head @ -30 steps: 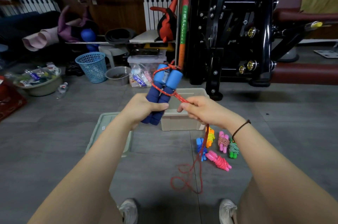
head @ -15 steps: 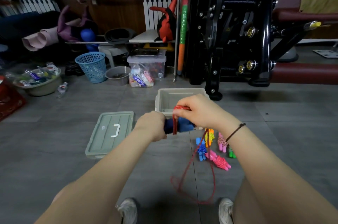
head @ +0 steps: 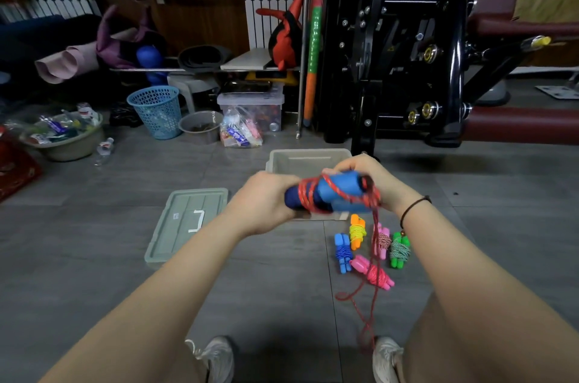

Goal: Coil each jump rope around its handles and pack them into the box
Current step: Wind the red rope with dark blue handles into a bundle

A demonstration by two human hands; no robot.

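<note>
- Left hand [head: 263, 204] grips the dark end of the paired blue handles [head: 340, 191], fingers curled tight round them. The handles are held level in front of the chest, above the near edge of the box [head: 300, 157].
- Right hand [head: 374, 177] is curled over the lighter end, with the red rope [head: 308, 193] caught under its fingers. Whether it also clamps the handle, I cannot tell.
- A few turns sit round the middle of the handles, one crossing slantwise. The loose tail hangs from the right hand to the floor, pooling between the shoes.
- Judgement: winding is partway through, with a fair length of tail left.
- To do it well: keep the left grip fixed so both handles stay side by side; lay each turn snug beside the last, not crossing; hold light tension through the right hand so slack does not spring loose.
- Risk: the tail drapes over the coiled ropes [head: 372, 271] on the floor and may snag or drag one.
- Box is open, its lid [head: 188, 219] lying flat to the left; the bundles are not yet inside.
</note>
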